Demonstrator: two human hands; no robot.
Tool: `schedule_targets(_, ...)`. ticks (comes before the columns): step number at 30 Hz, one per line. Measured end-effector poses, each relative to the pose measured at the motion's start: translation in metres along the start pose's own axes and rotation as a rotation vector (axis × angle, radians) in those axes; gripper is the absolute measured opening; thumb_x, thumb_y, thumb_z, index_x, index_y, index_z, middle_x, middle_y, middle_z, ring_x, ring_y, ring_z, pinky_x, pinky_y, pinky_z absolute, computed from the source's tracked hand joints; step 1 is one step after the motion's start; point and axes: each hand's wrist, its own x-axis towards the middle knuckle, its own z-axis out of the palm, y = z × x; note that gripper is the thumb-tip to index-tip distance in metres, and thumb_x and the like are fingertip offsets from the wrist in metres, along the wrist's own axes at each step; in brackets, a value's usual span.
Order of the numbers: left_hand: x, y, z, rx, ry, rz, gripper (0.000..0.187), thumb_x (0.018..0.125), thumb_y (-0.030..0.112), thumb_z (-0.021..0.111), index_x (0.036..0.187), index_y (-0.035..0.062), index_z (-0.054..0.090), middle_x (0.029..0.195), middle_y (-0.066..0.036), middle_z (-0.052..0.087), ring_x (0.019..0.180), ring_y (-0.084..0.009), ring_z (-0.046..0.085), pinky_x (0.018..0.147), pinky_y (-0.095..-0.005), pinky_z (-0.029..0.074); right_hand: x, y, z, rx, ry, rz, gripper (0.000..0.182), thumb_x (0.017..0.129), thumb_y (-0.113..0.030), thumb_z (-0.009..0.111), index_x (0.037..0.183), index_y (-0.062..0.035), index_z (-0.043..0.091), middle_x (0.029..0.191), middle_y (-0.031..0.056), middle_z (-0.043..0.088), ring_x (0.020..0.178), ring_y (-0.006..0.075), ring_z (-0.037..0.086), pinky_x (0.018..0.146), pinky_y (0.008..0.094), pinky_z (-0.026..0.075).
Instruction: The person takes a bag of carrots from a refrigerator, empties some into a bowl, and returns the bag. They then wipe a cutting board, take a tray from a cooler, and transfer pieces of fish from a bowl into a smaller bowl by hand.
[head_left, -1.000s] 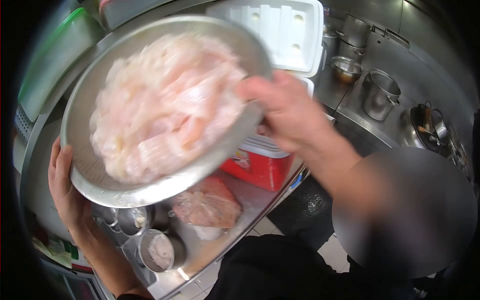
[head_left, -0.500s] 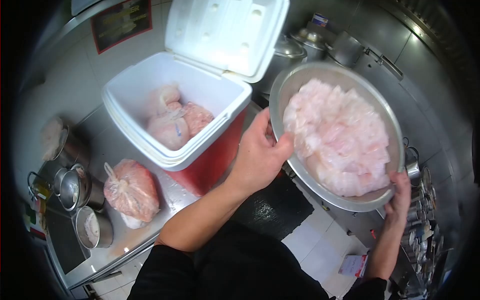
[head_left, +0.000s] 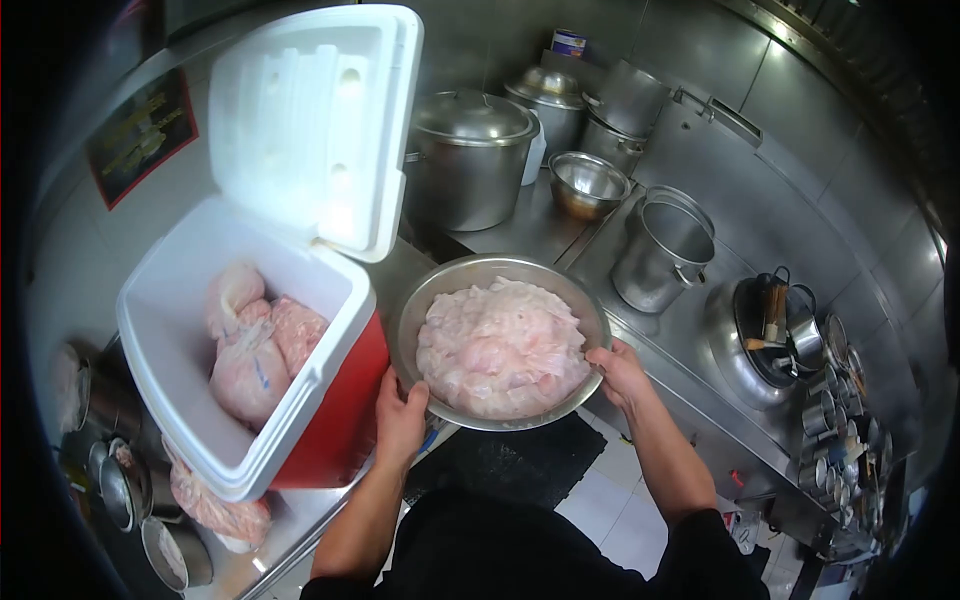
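Observation:
A wide metal bowl (head_left: 500, 418) heaped with pale pink raw meat (head_left: 503, 345) is held roughly level in front of me. My left hand (head_left: 402, 410) grips its lower left rim, thumb on top. On the right side my right hand (head_left: 622, 375) grips the rim, its fingers partly hidden beneath. Just left of the bowl stands a red and white cooler (head_left: 335, 420) with its white lid (head_left: 305, 130) raised. Inside the cooler lie bagged pieces of meat (head_left: 255, 360).
A large lidded pot (head_left: 472, 165), a smaller metal bowl (head_left: 588, 185) and an open pot (head_left: 662, 250) stand on the steel counter behind. Bagged meat (head_left: 220, 505) and small metal containers sit at lower left. Ladles and pans crowd the right.
The bowl has gone from tilted to nearly level and sits lower and further left in view, both hands still on its rim. The camera view has turned right, so the cooler appears further left.

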Motion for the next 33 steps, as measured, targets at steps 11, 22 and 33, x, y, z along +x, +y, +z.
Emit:
schedule_targets(11, 0.029, -0.057, 0.021, -0.077, 0.237, -0.183, 0.051, 0.097, 0.017, 0.055, 0.143, 0.0019, 0.038, 0.132, -0.011, 0.052, 0.112, -0.0207, 0.054, 0.097, -0.0345, 0.043, 0.176, 0.046, 0.037, 0.090, -0.201, 0.032, 0.026, 0.083, 0.000, 0.059, 0.109, -0.0005, 0.060, 0.099, 0.0083, 0.065, 0.085, 0.0171, 0.062, 0.077, 0.0311, 0.051)
schedule_targets(22, 0.015, -0.037, 0.033, -0.556, 0.878, -0.103, 0.087, 0.087, 0.075, 0.042, 0.109, -0.0096, 0.049, 0.110, -0.020, 0.054, 0.102, -0.0299, 0.059, 0.088, -0.0425, 0.050, 0.262, 0.110, 0.144, -0.306, -0.288, -0.121, 0.024, 0.087, -0.010, 0.060, 0.108, 0.0007, 0.059, 0.096, 0.0070, 0.063, 0.082, 0.0161, 0.060, 0.069, 0.0302, 0.050)
schedule_targets(33, 0.022, -0.046, -0.001, -0.519, 1.140, 0.042, 0.073, 0.090, 0.063, 0.054, 0.126, -0.0002, 0.048, 0.112, -0.014, 0.056, 0.098, -0.0251, 0.060, 0.079, -0.0389, 0.050, 0.266, 0.081, 0.160, -0.434, -0.479, 0.062, 0.042, 0.091, -0.028, 0.061, 0.123, -0.0031, 0.050, 0.115, 0.0110, 0.056, 0.101, 0.0253, 0.057, 0.081, 0.0423, 0.053)
